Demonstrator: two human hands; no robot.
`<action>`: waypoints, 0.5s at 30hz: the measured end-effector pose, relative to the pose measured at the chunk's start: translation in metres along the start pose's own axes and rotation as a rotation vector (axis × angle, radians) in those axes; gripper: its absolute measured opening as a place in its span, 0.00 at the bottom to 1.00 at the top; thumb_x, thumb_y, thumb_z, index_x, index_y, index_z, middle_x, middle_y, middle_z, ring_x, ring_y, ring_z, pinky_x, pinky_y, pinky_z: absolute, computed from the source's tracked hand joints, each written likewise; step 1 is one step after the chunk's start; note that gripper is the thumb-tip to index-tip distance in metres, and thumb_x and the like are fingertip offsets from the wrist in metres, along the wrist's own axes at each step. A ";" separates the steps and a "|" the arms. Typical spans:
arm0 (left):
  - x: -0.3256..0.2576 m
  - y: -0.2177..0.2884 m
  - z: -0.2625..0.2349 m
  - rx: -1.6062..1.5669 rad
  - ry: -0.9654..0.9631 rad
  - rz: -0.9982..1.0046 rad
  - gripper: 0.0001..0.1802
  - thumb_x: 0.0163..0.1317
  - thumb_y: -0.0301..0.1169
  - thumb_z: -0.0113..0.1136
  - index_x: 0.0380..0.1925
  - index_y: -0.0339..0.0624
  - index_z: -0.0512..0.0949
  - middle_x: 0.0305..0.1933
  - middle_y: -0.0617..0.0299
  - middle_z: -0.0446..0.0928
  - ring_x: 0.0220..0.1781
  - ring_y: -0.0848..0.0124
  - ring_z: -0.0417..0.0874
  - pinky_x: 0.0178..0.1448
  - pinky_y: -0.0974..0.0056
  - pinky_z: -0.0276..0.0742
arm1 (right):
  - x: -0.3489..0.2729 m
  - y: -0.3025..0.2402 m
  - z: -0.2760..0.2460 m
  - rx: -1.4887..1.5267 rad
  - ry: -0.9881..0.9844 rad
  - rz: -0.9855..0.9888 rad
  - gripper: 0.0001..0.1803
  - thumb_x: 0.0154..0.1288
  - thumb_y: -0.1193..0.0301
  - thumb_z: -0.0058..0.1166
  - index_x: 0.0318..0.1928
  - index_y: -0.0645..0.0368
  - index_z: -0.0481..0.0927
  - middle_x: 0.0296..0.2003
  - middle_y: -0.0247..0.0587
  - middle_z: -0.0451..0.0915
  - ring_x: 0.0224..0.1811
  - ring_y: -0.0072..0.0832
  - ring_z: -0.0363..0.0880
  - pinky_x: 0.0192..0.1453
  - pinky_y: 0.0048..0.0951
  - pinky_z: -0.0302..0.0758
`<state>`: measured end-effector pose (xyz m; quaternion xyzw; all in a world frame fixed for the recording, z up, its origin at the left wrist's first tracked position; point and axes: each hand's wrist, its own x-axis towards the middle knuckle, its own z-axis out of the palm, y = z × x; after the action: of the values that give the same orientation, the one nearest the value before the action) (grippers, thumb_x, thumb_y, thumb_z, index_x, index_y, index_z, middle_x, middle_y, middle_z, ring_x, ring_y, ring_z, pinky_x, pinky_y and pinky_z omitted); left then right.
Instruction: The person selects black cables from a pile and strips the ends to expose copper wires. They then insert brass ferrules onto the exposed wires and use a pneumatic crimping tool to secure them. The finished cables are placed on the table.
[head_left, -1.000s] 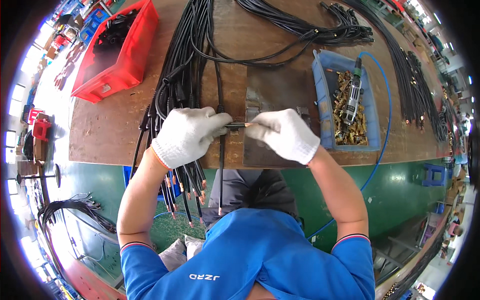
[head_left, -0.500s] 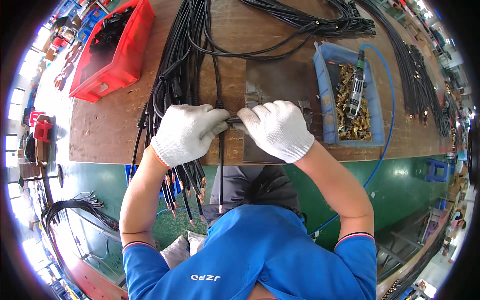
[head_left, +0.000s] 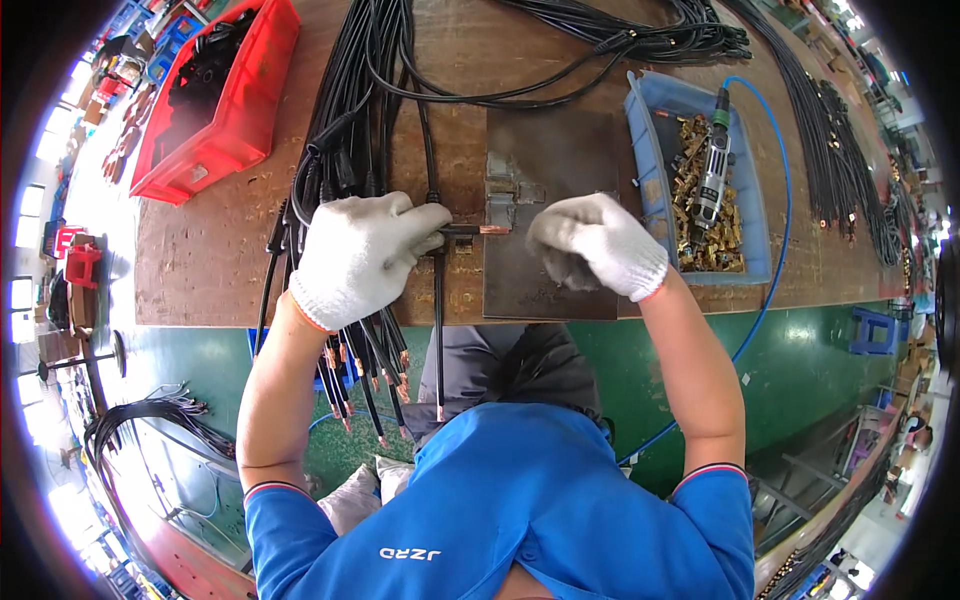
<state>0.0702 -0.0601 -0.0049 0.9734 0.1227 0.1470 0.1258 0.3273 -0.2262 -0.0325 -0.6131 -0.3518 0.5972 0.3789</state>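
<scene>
My left hand (head_left: 360, 258), in a white knit glove, is closed on a black cable (head_left: 462, 231). The cable's bare copper end (head_left: 494, 230) points right, over the left edge of a dark metal plate (head_left: 560, 150). My right hand (head_left: 598, 245), gloved too, hovers over that plate, apart from the cable. Its fingers are loosely bent and somewhat blurred, with nothing visible in them. Beneath and beside my left hand runs a bundle of black cables (head_left: 345, 90), their copper ends hanging past the table's front edge. Another single cable (head_left: 438, 290) hangs down just right of my left hand.
Right of the plate is a blue bin (head_left: 757, 240) of brass terminals (head_left: 690, 180), with a silver air tool (head_left: 713, 175) across them and a blue hose (head_left: 787, 200). A red crate (head_left: 235, 130) holds black parts at left. More cables (head_left: 830, 140) lie far right.
My right hand has let go of the cable and moved right and slightly down over the plate, uncovering the copper end. My left hand keeps its hold.
</scene>
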 end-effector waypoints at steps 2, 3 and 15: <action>-0.002 0.000 -0.001 0.010 -0.008 -0.018 0.11 0.62 0.30 0.72 0.45 0.50 0.87 0.29 0.54 0.78 0.32 0.50 0.84 0.36 0.50 0.77 | 0.003 0.005 0.001 0.040 0.127 -0.030 0.23 0.83 0.53 0.54 0.45 0.61 0.88 0.28 0.33 0.85 0.23 0.16 0.79 0.24 0.19 0.69; -0.001 0.000 -0.001 0.007 -0.007 -0.016 0.11 0.61 0.30 0.72 0.45 0.50 0.87 0.29 0.54 0.78 0.32 0.50 0.84 0.36 0.50 0.77 | 0.002 -0.004 0.013 0.057 0.217 -0.034 0.24 0.83 0.51 0.54 0.46 0.61 0.88 0.29 0.33 0.86 0.22 0.16 0.79 0.23 0.19 0.69; 0.003 0.016 0.000 0.033 -0.038 -0.057 0.11 0.65 0.32 0.69 0.47 0.47 0.86 0.31 0.54 0.79 0.33 0.51 0.85 0.39 0.49 0.80 | 0.027 -0.003 0.041 -0.338 0.116 -0.313 0.29 0.84 0.49 0.53 0.32 0.62 0.81 0.22 0.40 0.76 0.27 0.25 0.74 0.36 0.37 0.71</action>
<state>0.0765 -0.0741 0.0001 0.9741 0.1504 0.1228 0.1161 0.2873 -0.1988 -0.0426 -0.6393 -0.5150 0.4276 0.3784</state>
